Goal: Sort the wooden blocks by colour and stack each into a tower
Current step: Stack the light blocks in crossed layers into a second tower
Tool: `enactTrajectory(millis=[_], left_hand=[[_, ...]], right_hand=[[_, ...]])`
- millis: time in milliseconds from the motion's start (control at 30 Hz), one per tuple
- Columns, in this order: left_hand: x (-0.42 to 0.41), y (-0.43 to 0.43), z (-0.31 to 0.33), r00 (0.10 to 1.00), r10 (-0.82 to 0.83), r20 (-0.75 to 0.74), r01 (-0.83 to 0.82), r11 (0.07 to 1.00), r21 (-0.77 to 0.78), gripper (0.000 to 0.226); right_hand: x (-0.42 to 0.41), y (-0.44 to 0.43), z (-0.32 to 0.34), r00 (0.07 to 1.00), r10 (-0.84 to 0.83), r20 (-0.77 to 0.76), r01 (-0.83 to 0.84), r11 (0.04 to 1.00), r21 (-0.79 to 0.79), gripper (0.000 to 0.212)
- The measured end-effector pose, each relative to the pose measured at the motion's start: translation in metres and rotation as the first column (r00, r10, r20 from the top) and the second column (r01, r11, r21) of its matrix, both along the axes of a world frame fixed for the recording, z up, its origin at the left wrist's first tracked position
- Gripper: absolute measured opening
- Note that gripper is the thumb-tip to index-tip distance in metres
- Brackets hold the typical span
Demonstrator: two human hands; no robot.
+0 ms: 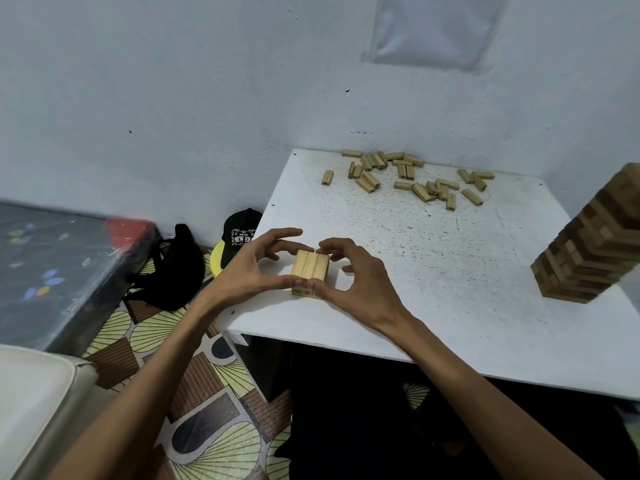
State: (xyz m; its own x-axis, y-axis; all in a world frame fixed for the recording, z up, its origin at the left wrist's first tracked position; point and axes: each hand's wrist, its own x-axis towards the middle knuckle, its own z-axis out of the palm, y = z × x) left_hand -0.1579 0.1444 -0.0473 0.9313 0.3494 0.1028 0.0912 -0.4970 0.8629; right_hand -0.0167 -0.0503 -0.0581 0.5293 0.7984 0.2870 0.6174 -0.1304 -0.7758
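Observation:
A low stack of light wooden blocks [310,270] stands near the front left corner of the white table [433,271]; its top layer is three blocks side by side. My left hand [249,268] cups the stack's left side, thumb at the near edge, fingers at the far edge. My right hand [356,275] cups its right side the same way, thumb and fingertips touching the blocks. Several loose light blocks [408,178] lie scattered at the table's far edge. A tall tower of darker brown blocks [588,244] stands at the right edge.
A black cap [240,233] on a yellow stool and a black bag [173,268] sit on the patterned floor left of the table. A dark mattress [52,268] lies further left. The wall stands right behind the table.

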Motion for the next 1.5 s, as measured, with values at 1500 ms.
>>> enactTrajectory(millis=[1500], left_hand=[[0.0,0.003,0.0,0.998,-0.058,-0.015,0.056,0.996,-0.073,0.063]], right_hand=[[0.003,-0.008,-0.002,0.995,0.037,-0.098,-0.035,0.999,0.015,0.064]])
